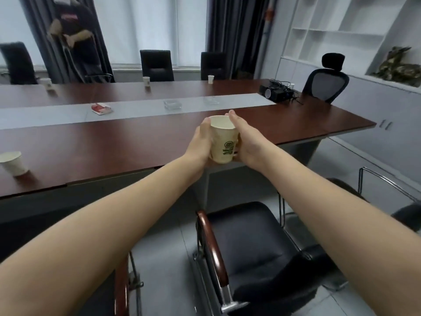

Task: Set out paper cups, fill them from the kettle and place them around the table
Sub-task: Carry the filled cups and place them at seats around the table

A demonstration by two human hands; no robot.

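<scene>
Here, in the head view, a cream paper cup (pixel 224 142) with a green printed emblem sits at the centre of the frame, held upright between both hands just above the near edge of the long dark red-brown wooden conference table (pixel 136 142). The left hand (pixel 201 142) wraps the cup's left side and the right hand (pixel 249 144) cups its right side, with a finger lying along the rim. I cannot tell how full the cup is, and no kettle is in view. The step looks like setting this cup down at the seat of the black padded chair (pixel 248 236) in the lower middle of the frame. The cup's wall looks slightly creased, so the grip should be light and low. Too hard a squeeze could buckle the paper and push liquid over the rim. The base should land flat, a little in from the table edge, before either hand lets go. Another white paper cup (pixel 13 164) at the lower left suggests how far in from the edge it should stand.
</scene>
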